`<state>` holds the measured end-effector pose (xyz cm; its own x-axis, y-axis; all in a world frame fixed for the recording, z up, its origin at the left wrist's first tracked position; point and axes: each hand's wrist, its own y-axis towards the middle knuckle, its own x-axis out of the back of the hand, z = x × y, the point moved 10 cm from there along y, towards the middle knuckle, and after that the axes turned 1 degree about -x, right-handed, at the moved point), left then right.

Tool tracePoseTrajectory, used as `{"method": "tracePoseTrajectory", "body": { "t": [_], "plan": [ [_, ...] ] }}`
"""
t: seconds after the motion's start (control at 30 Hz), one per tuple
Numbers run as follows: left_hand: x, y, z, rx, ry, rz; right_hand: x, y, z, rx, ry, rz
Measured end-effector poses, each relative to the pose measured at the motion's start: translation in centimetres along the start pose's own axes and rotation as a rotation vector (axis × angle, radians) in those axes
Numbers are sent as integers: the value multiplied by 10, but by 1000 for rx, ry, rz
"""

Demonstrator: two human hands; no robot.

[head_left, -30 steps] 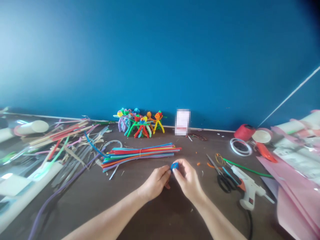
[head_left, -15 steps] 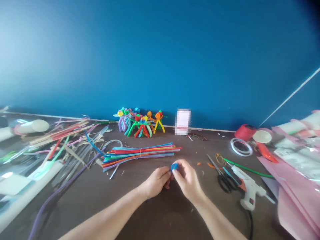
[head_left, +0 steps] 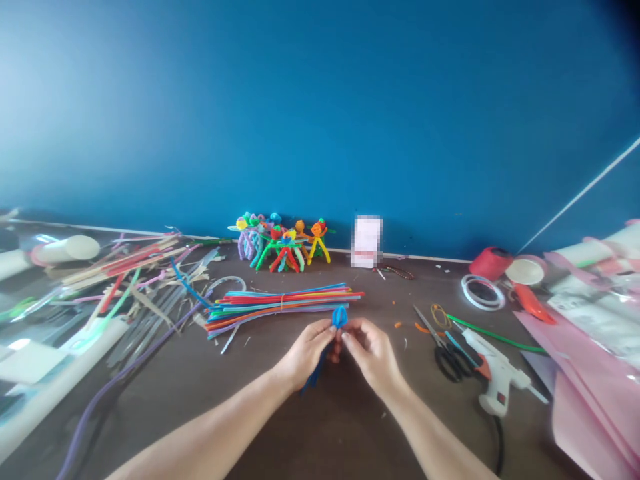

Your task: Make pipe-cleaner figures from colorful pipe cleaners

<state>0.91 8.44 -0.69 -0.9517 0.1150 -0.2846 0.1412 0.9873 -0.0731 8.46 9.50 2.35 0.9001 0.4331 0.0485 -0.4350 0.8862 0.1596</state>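
A blue pipe-cleaner piece (head_left: 339,316) with a rounded, looped top stands upright between my hands. My left hand (head_left: 311,348) pinches it just below the loops, and its dark blue strands hang down beside the palm. On the right, my right hand (head_left: 367,348) has its thumb and fingertips together close to the piece's lower part; whether they grip it is too small to tell. Beyond my hands lies a bundle of coloured pipe cleaners (head_left: 280,305) held by a band. Several pipe-cleaner figures (head_left: 285,250) stand against the blue wall.
Scissors (head_left: 445,353), a white glue gun (head_left: 503,377), a green stem (head_left: 495,337) and a white ring (head_left: 483,293) lie to the right, near pink sheets (head_left: 585,400). Loose sticks and strips (head_left: 135,280) cover the left side. A purple pipe cleaner (head_left: 107,393) curves at the front left.
The blue piece has turned and shifted slightly left and up, showing its looped top and hanging strands. My right fingers have moved off its top to its lower right side.
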Motion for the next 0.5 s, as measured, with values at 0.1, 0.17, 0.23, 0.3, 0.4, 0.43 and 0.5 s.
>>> {"method": "tracePoseTrajectory", "body": {
  "t": [0.1, 0.17, 0.23, 0.3, 0.4, 0.43, 0.5],
  "plan": [
    [2, 0, -1, -12, 51, -22, 3, 0, 0, -6, 20, -36],
    [1, -1, 0, -7, 78, -20, 5, -1, -1, -17, 27, -55],
    [0, -1, 2, 6, 91, -15, 7, -1, -2, -22, 34, -69],
    [-1, -2, 4, 16, 91, -2, 9, 0, -1, -20, 28, -91],
    [-5, -3, 5, 17, 103, 38, 14, 0, 0, -30, -9, -127],
    [-6, -3, 5, 18, 110, 51, 15, 0, 0, -38, -19, -133],
    [-7, -3, 7, 18, 125, 68, 16, 0, 0, -45, -39, -137]
  ]
}}
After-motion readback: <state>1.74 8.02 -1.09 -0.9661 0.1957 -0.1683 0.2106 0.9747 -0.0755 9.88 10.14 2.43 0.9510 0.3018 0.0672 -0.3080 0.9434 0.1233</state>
